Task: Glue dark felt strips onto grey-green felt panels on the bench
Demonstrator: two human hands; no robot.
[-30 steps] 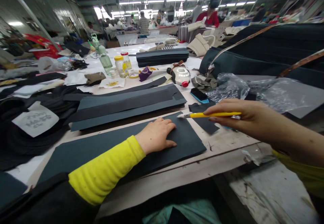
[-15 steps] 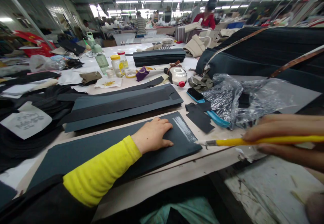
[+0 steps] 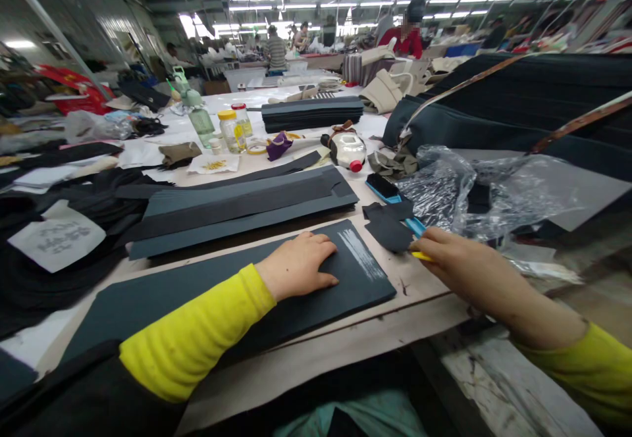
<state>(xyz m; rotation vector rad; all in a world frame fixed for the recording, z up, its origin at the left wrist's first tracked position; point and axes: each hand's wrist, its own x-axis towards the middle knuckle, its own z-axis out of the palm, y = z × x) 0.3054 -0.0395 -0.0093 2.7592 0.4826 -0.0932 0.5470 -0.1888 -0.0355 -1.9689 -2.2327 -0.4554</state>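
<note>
Work table (image 3: 415, 292): dark grey sheet (image 3: 365, 285) lies flat in front of me, stacked dark panels (image 3: 237, 210) just beyond. My left hand (image 3: 296, 267) rests open, palm down on the sheet, near a white scuffed streak (image 3: 360, 253). My right hand (image 3: 464, 272) is closed around a yellow-handled tool (image 3: 421, 256), mostly hidden, just beside small dark offcuts (image 3: 388, 231).

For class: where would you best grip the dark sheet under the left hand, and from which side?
Probably the bare right end, approached from the right: the thin, flat sheet lies on the table, and the left hand and yellow sleeve cover much of the rest, leaving that corner free.
</note>
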